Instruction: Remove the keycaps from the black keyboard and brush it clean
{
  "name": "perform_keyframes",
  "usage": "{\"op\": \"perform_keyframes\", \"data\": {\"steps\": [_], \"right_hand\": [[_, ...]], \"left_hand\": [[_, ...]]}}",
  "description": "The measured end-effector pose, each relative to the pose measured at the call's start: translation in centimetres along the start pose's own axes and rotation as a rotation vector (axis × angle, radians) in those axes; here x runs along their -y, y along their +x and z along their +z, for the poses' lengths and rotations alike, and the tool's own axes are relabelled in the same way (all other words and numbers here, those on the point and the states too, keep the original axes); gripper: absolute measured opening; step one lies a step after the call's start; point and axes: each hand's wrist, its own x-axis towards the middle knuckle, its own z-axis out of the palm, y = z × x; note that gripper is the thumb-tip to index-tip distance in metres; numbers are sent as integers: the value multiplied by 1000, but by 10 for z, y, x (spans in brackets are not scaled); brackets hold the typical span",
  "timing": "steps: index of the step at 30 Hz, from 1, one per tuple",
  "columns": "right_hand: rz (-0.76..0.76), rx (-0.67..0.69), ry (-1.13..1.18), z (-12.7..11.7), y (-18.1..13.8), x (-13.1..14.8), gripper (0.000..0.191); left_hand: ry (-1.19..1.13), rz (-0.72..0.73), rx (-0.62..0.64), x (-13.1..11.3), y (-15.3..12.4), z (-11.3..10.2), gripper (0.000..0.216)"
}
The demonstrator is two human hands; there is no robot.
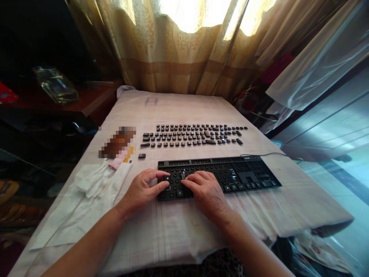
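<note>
A black keyboard (pixel 253 175) lies on the cloth-covered table, with many of its keycaps off and the bare key positions showing. My left hand (pixel 144 186) is at its left end, index finger and thumb closed around a black keycap (pixel 167 178) with a white mark. My right hand (pixel 206 188) rests over the left-middle part of the keyboard, fingertips pressed together. Something small and shiny shows at those fingertips, too small to name. Loose black keycaps (pixel 188 138) stand in rows behind the keyboard, and a single keycap (pixel 142 156) sits apart to their left.
White papers (pixel 92 188) and a blurred brown item (pixel 118 142) lie on the table's left side. The keyboard cable (pixel 271 154) runs off to the right. A wooden desk (pixel 95 100) with a glass object (pixel 56 84) stands at left; curtains (pixel 178 57) hang behind.
</note>
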Motion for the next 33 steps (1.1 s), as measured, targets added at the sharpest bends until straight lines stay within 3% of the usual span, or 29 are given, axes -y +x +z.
{"op": "perform_keyframes", "data": {"steps": [3,7,16,20,22,26,30,33], "right_hand": [[29,-32,21,-9,4,3,29],[27,-111,229,-15,22,17,25],[-17,-113,333,0,42,30,17],[-13,-34,348,-1,51,28,12],[-1,9,349,2,62,24,10],[97,81,359,19,98,12,9],[251,304,279,42,139,10,12],[268,383,244,55,158,12,11]], "left_hand": [[-21,-7,21,-3,-1,-1,22],[-53,-14,33,-5,-2,-2,22],[-211,-70,60,-3,-1,-6,25],[-230,-71,37,-2,0,-7,27],[-169,-48,-33,0,1,-9,31],[-4,-3,-296,6,4,-22,31],[44,-19,-493,18,6,-42,41],[55,-43,-582,27,9,-52,44]]}}
